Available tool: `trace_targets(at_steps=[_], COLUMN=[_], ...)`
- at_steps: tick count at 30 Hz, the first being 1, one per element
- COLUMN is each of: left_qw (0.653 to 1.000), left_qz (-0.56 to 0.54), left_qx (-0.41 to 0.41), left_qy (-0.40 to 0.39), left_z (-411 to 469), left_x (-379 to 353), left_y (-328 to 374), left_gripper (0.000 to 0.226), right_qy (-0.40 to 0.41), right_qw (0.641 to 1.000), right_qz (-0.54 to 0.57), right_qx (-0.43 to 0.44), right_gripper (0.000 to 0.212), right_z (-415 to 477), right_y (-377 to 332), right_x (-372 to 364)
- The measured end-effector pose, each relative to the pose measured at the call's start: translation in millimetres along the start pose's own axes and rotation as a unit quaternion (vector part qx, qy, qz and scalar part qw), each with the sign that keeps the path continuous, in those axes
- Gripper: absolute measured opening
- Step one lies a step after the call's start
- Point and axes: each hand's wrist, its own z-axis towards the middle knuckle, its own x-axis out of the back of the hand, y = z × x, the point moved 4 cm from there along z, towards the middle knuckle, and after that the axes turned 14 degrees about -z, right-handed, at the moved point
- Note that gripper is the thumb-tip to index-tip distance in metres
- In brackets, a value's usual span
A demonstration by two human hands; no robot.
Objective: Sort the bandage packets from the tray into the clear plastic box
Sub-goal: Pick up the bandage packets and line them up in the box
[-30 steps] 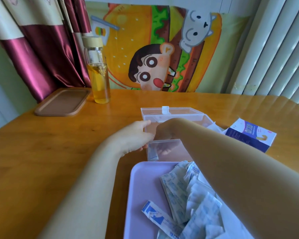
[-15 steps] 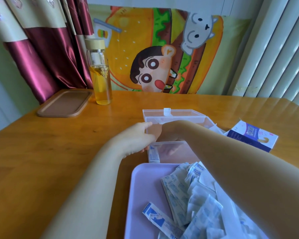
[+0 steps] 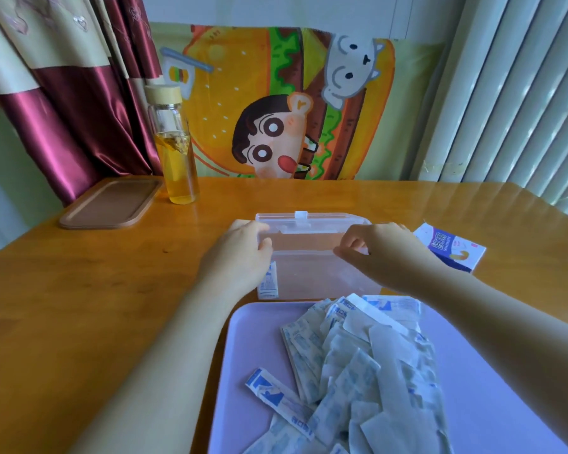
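Head view: clear plastic box (image 3: 315, 273) stands on the wooden table (image 3: 112, 290), just beyond the lilac tray (image 3: 243, 355), lid hinged open behind; left hand (image 3: 240, 253) grips the box's left end, fingers curled round the wall; right hand (image 3: 384, 253) pinches the right rim, fingers narrow; one upright packet (image 3: 268, 283) stands inside at the left wall; bandage packets (image 3: 358, 355) lie heaped on the tray; bandage carton (image 3: 450, 247) lies near the box's right side.
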Motion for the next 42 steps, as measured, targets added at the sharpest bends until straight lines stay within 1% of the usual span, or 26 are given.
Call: trace_targets(at_steps=[4, 6, 8, 9, 11, 13, 15, 16, 18, 20, 22, 24, 26, 28, 29, 31, 33, 35, 37, 38, 40, 41, 42], left_qw=[0.999, 0.996, 0.989, 0.985, 0.982, 0.984, 0.985, 0.984, 0.977, 0.973, 0.974, 0.977, 0.979, 0.978, 0.978, 0.975, 0.973, 0.973, 0.978, 0.979, 0.971, 0.959, 0.939], left_qz=[0.037, 0.078, 0.121, 0.135, 0.125, 0.074, 0.031, 0.022, 0.015, 0.023, 0.031, 0.028, 0.021, -0.006, -0.029, -0.068, -0.095, -0.118, -0.129, -0.143, -0.211, -0.259, -0.317], left_qx=[-0.010, -0.038, -0.081, -0.104, -0.142, -0.157, -0.132, -0.113, -0.072, -0.059, -0.057, -0.051, -0.049, -0.037, -0.027, -0.008, 0.008, 0.026, 0.026, 0.025, 0.050, 0.072, 0.103], left_qy=[0.004, 0.016, 0.028, 0.032, 0.019, -0.034, -0.103, -0.138, -0.200, -0.222, -0.216, -0.206, -0.199, -0.203, -0.206, -0.211, -0.211, -0.197, -0.164, -0.142, -0.105, -0.091, -0.080], left_z=[-14.5, -23.9, -37.6, -45.7, -63.7, -84.2, -101.7, -109.8, -122.2, -129.6, -131.5, -131.2, -130.4, -130.0, -129.8, -129.6, -128.0, -124.7, -118.4, -115.1, -108.8, -107.0, -106.5], left_x=[-1.5, 2.4, 5.8, 5.8, 0.0, -15.4, -32.6, -40.4, -54.3, -62.5, -63.3, -62.5, -62.0, -63.1, -64.1, -64.8, -63.8, -58.3, -49.1, -43.6, -33.5, -30.6, -29.2], left_y=[6.4, 12.5, 22.0, 27.0, 35.5, 41.2, 43.2, 43.4, 41.9, 40.9, 40.1, 39.5, 38.5, 35.1, 32.5, 28.8, 26.6, 24.7, 23.5, 22.7, 20.4, 19.5, 20.2], left_gripper=[0.036, 0.036, 0.036, 0.036, 0.031, 0.021, 0.007, 0.004, 0.016, 0.031, 0.034, 0.028, 0.019, 0.016, 0.016, 0.016, 0.014, 0.013, 0.013, 0.012, 0.004, 0.004, 0.008], right_qy=[0.075, 0.113, 0.131, 0.126, 0.088, 0.025, -0.041, -0.069, -0.093, -0.085, -0.069, -0.052, -0.030, -0.002, 0.013, 0.036, 0.040, 0.036, 0.030, 0.023, 0.005, -0.006, -0.018], right_qw=[0.997, 0.992, 0.989, 0.988, 0.988, 0.991, 0.993, 0.993, 0.988, 0.983, 0.977, 0.970, 0.965, 0.958, 0.952, 0.939, 0.937, 0.937, 0.930, 0.924, 0.902, 0.884, 0.861], right_qz=[0.014, 0.036, 0.062, 0.080, 0.127, 0.132, 0.106, 0.099, 0.120, 0.161, 0.199, 0.228, 0.249, 0.273, 0.294, 0.328, 0.331, 0.330, 0.348, 0.365, 0.415, 0.451, 0.493], right_qx=[0.033, 0.039, 0.036, 0.028, 0.005, -0.007, -0.004, -0.006, -0.016, -0.028, -0.042, -0.060, -0.073, -0.086, -0.091, -0.101, -0.108, -0.111, -0.113, -0.115, -0.121, -0.124, -0.125], right_gripper=[0.036, 0.035, 0.031, 0.028, 0.024, 0.037, 0.055, 0.060, 0.059, 0.048, 0.034, 0.023, 0.017, 0.013, 0.012, 0.022, 0.024, 0.027, 0.031, 0.032, 0.027, 0.023, 0.018], right_z=[-20.5, -31.7, -44.9, -52.3, -68.1, -84.4, -95.5, -99.7, -103.8, -105.9, -106.3, -107.8, -109.5, -111.8, -113.7, -116.2, -116.5, -115.6, -116.3, -117.2, -118.1, -118.1, -117.1], right_y=[11.5, 14.2, 16.7, 17.7, 20.1, 21.7, 21.7, 21.3, 21.7, 24.5, 29.1, 35.5, 42.2, 48.9, 51.5, 56.7, 60.5, 61.8, 63.1, 63.5, 62.7, 61.2, 58.6], right_x=[-0.3, 5.0, 8.1, 8.0, 2.6, -7.9, -20.1, -26.0, -34.9, -38.8, -39.8, -38.6, -35.9, -29.4, -24.1, -12.6, -3.8, 1.0, 1.8, 0.5, -4.2, -7.7, -11.5])
